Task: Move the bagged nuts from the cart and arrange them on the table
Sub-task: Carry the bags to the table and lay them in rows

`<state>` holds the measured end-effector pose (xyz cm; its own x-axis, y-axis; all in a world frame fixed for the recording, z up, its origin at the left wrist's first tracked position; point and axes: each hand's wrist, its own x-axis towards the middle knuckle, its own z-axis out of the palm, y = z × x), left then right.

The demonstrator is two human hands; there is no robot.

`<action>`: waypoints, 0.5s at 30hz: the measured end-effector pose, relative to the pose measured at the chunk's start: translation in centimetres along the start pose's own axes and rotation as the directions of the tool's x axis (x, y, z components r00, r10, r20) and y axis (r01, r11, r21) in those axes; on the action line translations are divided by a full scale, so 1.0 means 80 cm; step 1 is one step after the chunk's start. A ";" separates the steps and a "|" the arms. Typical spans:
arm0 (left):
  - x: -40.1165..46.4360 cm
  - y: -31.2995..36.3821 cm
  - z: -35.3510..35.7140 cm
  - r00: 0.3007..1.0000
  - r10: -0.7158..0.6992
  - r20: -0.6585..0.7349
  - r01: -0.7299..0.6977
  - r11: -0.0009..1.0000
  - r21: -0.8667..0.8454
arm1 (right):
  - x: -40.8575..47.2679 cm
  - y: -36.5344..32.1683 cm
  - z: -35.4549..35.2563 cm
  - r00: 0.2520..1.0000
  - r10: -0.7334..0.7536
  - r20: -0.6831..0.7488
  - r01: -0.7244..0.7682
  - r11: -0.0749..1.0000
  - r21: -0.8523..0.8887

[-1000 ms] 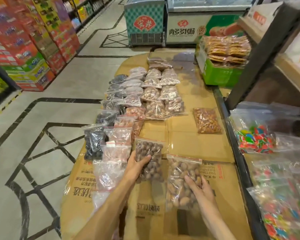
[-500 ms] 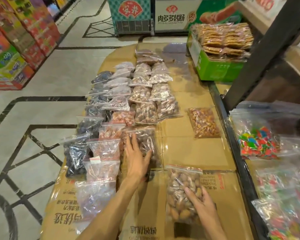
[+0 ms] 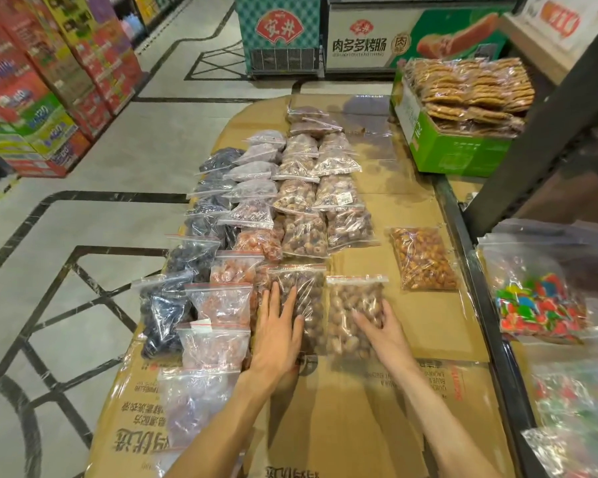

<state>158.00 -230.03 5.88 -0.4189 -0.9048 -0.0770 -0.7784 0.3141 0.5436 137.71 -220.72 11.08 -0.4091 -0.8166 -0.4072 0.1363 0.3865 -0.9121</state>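
both forearms bare, reaching forward from bottom edge, converging slightly. left hand (image 3: 277,334) flat, palm down, fingers (image 3: 274,300) extended and spread, pointing away from body. right hand (image 3: 382,331) palm down, fingers curled loosely, angled inward toward left hand. hands near each other, not touching.

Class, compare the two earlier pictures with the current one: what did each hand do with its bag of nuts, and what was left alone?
The right hand slid its bag of pale nuts away from the person, into line beside the dark bag. The left hand pushed that dark bag forward, let go of its grip and now lies flat on it. The rows of bags, the lone orange bag and the green box stayed put.
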 end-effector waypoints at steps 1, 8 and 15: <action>-0.002 0.002 -0.001 1.000 0.004 -0.019 -0.004 1.000 0.011 | 0.008 -0.006 0.005 1.000 -0.024 -0.002 0.024 0.998 -0.049; -0.007 0.015 0.012 0.998 0.046 -0.037 -0.044 0.997 0.068 | 0.001 0.033 0.015 0.959 -0.282 0.020 0.211 0.667 -0.714; 0.007 0.018 0.012 0.998 0.049 0.031 -0.053 0.987 0.153 | 0.010 0.052 0.033 0.948 -0.316 -0.034 0.141 0.515 -0.846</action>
<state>156.24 -229.80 5.81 -0.4709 -0.8789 -0.0763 -0.8174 0.4022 0.4125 140.34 -220.92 6.80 -0.4619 -0.8817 -0.0963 -0.7506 0.4464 -0.4871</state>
